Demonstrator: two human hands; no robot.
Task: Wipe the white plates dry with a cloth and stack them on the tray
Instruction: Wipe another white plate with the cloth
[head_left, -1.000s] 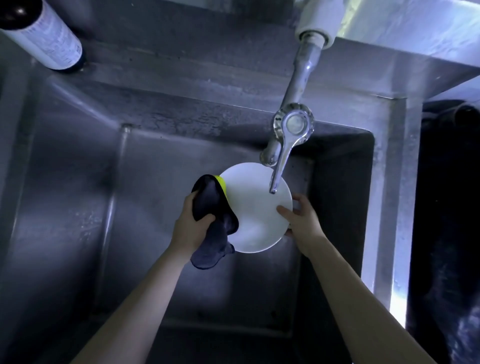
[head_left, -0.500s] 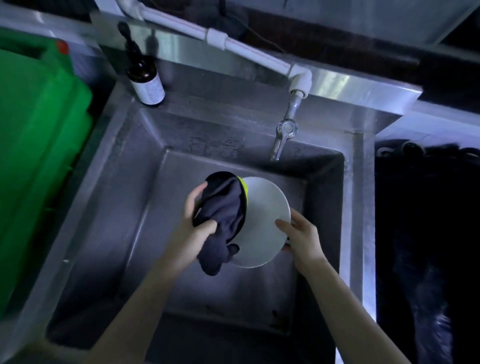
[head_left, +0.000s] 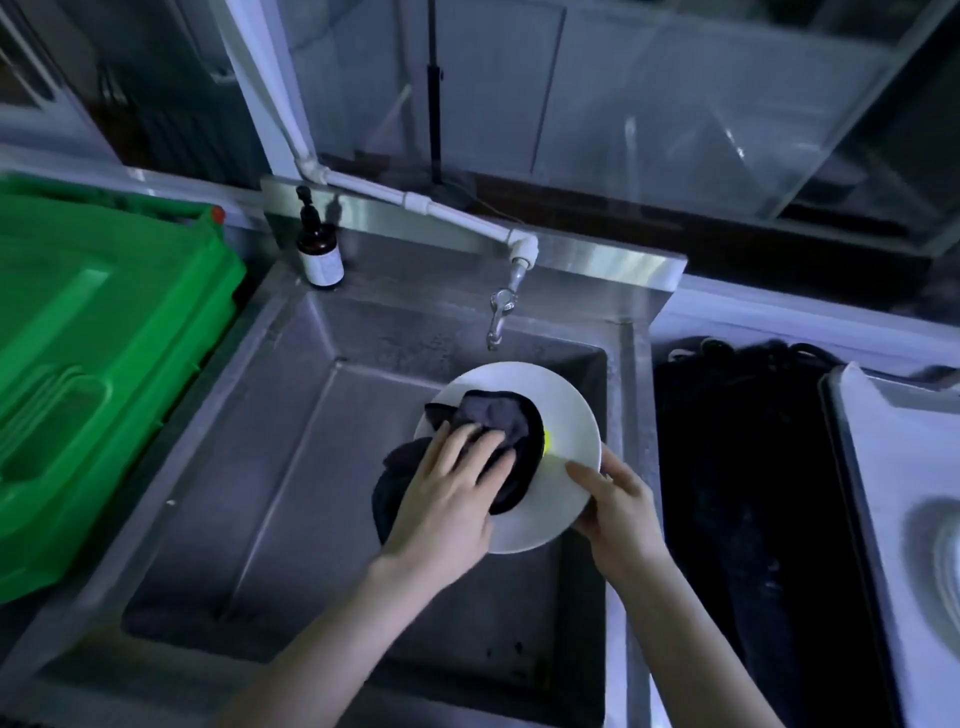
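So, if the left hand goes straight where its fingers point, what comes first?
The left hand meets the bunched dark cloth it presses, then probably the white plate's far rim.

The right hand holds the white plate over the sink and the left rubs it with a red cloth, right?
Not red: the head view shows a dark cloth with a yellow-green edge. Otherwise yes: right hand holds the white plate over the sink, left hand presses the cloth on it.

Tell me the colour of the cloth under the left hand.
The cloth on the white plate is dark navy-grey with a yellow-green edge; head view.
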